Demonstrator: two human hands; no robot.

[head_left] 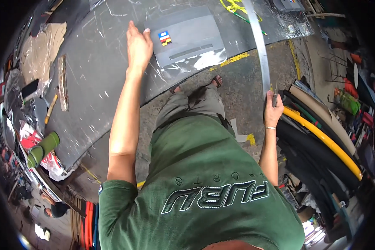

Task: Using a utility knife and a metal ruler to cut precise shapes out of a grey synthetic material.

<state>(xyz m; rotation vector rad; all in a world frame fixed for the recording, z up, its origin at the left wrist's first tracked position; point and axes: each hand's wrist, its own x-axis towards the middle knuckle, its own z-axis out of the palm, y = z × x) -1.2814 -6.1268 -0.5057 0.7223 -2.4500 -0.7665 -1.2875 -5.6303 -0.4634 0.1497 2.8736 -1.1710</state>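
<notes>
My left hand (138,46) lies flat, fingers together, on a large dark grey sheet (100,79) covering the worktable. Just right of it lies a smaller grey rectangular panel (187,35) with a small coloured sticker, partly under clear plastic film. My right hand (273,111) is closed around the near end of a long thin grey metal strip (259,46) that runs away across the sheet, together with a small dark tool whose kind I cannot tell.
A green roll (43,148) and a long wooden-handled brush (63,83) lie at the sheet's left. Rolled materials, one yellow (325,139), are stacked at the right. Concrete floor with yellow markings (233,59) lies below, with my sandalled feet.
</notes>
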